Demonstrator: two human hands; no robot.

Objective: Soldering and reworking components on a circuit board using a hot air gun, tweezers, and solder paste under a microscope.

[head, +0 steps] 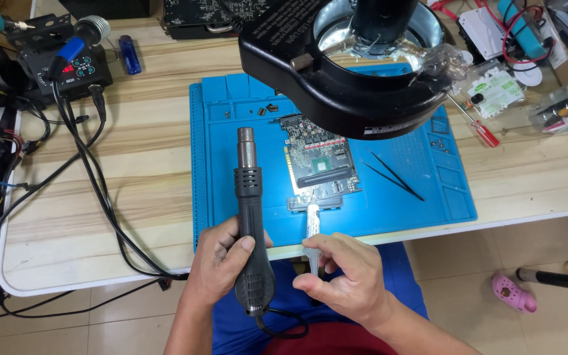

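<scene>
Two hands: both gripping tools.
Left hand (226, 263): wrapped around ribbed black plastic hot-air wand (251, 223), metal nozzle.
Right hand (343, 276): pinching slim translucent syringe (312, 227), tip at green circuit board (320, 161).
Surface: blue rubber mat (218, 164).

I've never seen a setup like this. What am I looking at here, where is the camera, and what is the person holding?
There is no machine at work, only a person's two bare hands. The one picture comes from a camera worn on the person's head, looking down at a wooden table.

The left hand grips a black hot-air gun, its metal nozzle pointing away from the person. The right hand holds a small syringe, with its tip towards a circuit board.

The board lies on a blue work mat, beside black tweezers. Above hangs a round black magnifier lamp. To the left stands a black control station with cables; a red screwdriver lies to the right.
</scene>
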